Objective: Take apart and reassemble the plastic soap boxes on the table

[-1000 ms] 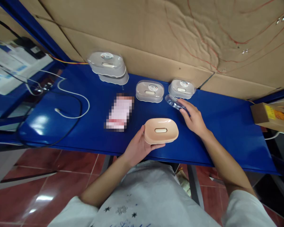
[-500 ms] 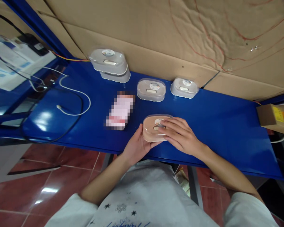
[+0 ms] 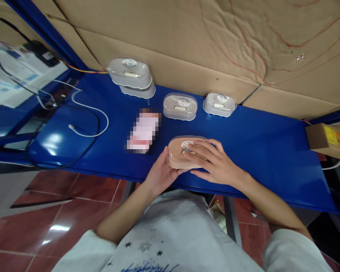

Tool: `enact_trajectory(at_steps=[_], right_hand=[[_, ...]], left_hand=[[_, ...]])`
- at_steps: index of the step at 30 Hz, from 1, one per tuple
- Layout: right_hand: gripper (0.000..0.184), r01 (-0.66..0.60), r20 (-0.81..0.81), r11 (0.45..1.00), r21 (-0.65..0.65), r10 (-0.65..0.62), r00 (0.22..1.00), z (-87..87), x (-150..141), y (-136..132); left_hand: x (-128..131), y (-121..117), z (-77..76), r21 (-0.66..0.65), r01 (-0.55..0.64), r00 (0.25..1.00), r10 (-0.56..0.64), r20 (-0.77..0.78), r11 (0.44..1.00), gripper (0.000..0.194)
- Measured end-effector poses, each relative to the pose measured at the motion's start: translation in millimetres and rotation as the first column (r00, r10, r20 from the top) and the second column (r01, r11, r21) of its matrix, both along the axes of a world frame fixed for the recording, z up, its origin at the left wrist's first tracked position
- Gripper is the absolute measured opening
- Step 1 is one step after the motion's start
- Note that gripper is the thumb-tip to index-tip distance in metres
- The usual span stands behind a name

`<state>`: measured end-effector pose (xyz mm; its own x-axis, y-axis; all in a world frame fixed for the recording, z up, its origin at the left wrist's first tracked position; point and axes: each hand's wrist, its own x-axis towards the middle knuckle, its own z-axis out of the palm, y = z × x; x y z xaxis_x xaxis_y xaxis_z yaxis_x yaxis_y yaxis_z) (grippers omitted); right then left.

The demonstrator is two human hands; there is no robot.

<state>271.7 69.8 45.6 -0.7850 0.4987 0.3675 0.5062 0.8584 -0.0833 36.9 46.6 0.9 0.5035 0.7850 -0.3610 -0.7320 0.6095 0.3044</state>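
A peach-coloured oval box with a clear plastic lid (image 3: 175, 153) is between my hands near the front edge of the table. A round sticker and a pale oblong piece show on its top. My left hand (image 3: 163, 170) is closed around the left end and near side of the box, its fingers partly hidden underneath. Over the right part of the lid lies my right hand (image 3: 215, 160), fingers stretched and spread, the thumb by the near side. The box's right end is hidden beneath it.
Several similar pale boxes stand along the back: a stacked pair (image 3: 130, 73), a middle one (image 3: 180, 107) and a right one (image 3: 219, 105). A blurred-out phone-like object (image 3: 144, 130) lies left. A white cable (image 3: 107, 122) curls on the blue table (image 3: 266, 158). A carton (image 3: 325, 139) sits right.
The peach box has shifted slightly left with my hands. My right hand's fingers have spread wider over the lid, and the thumb now shows apart from them.
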Motion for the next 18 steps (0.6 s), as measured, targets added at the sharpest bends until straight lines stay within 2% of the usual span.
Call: enact_trajectory(at_steps=[5,7,13,18], right_hand=[[0.068,0.000,-0.111,0.981,-0.196,-0.022,0.994,3.3,9,4],[0.066,0.022,-0.106,0.977,-0.210,-0.045,0.993,-0.4,12,6],[0.058,0.031,-0.025,0.996,-0.089,-0.033,0.999,-21.7,23,21],[0.059,0.182,0.070,0.981,0.064,-0.186,0.980,-30.8,40,41]], left_hand=[[0,0,-4.6,0.060,0.022,1.000,-0.021,-0.020,0.998,0.045],[0,0,-5.5,0.078,0.038,0.999,-0.035,-0.034,0.996,0.046],[4,0,-1.8,0.033,0.011,0.993,-0.007,-0.117,0.999,0.049],[5,-1,2.4,0.062,0.017,0.996,-0.011,-0.094,0.998,0.052]])
